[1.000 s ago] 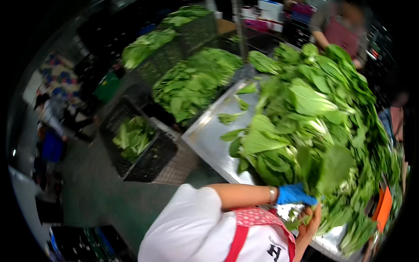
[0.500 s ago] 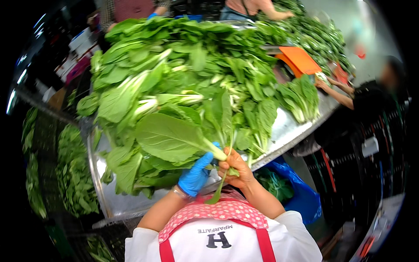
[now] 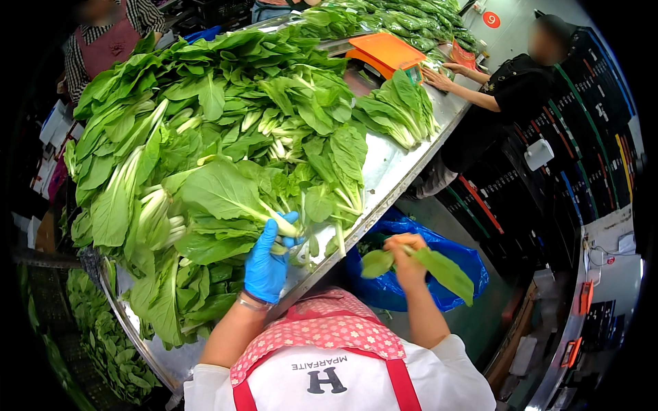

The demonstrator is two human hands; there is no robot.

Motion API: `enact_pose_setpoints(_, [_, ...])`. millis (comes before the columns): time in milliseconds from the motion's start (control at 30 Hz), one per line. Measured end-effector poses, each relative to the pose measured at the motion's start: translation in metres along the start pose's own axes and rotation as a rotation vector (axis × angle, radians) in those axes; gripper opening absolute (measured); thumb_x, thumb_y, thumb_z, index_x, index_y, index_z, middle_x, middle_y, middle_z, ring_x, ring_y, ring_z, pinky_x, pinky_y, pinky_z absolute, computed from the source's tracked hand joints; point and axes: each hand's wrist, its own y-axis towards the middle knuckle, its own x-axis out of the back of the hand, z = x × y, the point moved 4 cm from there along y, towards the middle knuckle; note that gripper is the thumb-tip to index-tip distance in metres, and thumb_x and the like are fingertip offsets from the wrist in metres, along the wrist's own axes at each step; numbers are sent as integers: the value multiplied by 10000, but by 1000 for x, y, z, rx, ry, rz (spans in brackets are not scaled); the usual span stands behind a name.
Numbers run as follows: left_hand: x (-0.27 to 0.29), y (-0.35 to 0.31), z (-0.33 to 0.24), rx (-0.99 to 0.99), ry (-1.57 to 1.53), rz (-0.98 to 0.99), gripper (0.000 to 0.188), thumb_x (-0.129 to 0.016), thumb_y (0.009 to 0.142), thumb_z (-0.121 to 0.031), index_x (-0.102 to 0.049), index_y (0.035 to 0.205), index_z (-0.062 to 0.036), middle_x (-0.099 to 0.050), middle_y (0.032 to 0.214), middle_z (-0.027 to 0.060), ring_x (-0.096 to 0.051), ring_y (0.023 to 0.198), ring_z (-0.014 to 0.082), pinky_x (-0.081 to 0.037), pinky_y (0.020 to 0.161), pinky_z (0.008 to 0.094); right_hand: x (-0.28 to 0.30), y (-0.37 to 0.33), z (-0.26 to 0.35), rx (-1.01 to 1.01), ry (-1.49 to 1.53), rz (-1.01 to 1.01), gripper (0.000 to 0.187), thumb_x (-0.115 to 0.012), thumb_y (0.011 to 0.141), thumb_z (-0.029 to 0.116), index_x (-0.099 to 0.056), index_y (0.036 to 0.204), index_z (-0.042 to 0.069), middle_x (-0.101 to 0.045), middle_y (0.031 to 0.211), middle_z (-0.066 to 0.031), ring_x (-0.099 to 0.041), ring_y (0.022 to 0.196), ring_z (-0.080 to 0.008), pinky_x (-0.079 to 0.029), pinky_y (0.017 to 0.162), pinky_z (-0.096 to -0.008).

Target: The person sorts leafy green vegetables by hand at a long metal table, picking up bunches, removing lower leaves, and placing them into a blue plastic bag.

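Note:
My left hand (image 3: 266,270), in a blue glove, closes around the pale stem of a leafy green (image 3: 223,192). Its broad leaf points away from me over the near edge of the heap. My right hand (image 3: 410,264) is bare and raised over an open blue plastic bag (image 3: 469,267) beside the table. Its fingers pinch loose green leaves (image 3: 447,274), which stick out on both sides of the fist. A large heap of leafy greens (image 3: 205,103) with white stems covers much of the metal table (image 3: 384,168).
An orange-topped scale (image 3: 387,51) stands on the table's far right, with a bunch of greens (image 3: 401,109) in front of it. A person in black (image 3: 524,85) works beside it. Another person in an apron (image 3: 110,44) stands far left. Crates of greens (image 3: 106,335) are at lower left.
My right hand has left the stem and moved right, over the blue bag, carrying loose leaves. My left hand still grips the leafy green. The view has turned to the right.

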Motion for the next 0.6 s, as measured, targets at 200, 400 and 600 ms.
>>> enact_pose_setpoints(200, [12, -5, 7, 61, 57, 36, 429, -522, 944, -270, -434, 1307, -58, -612, 1053, 62, -526, 798, 101, -456, 809, 273, 98, -1, -104, -440, -1370, 400, 380, -706, 736, 182, -602, 1075, 46, -635, 968, -174, -595, 993, -340, -477, 789, -439])
enact_pose_setpoints(400, [11, -7, 6, 14, 46, 14, 548, -555, 923, -204, -313, 1397, -76, -581, 1128, 33, -544, 918, 110, -434, 869, 275, 47, 64, -72, 257, -850, 64, 67, -623, 780, 111, -654, 798, 54, -608, 786, -99, -571, 798, -291, -397, 696, -410])
enact_pose_setpoints(600, [7, -21, 3, -71, 120, -117, 464, -615, 824, -9, -462, 1257, -76, -559, 1119, 31, -528, 1042, 136, -402, 949, 276, -56, 112, -57, 302, -964, 185, 300, -759, 679, 285, -635, 678, 12, -587, 740, -103, -524, 763, -281, -394, 708, -394])
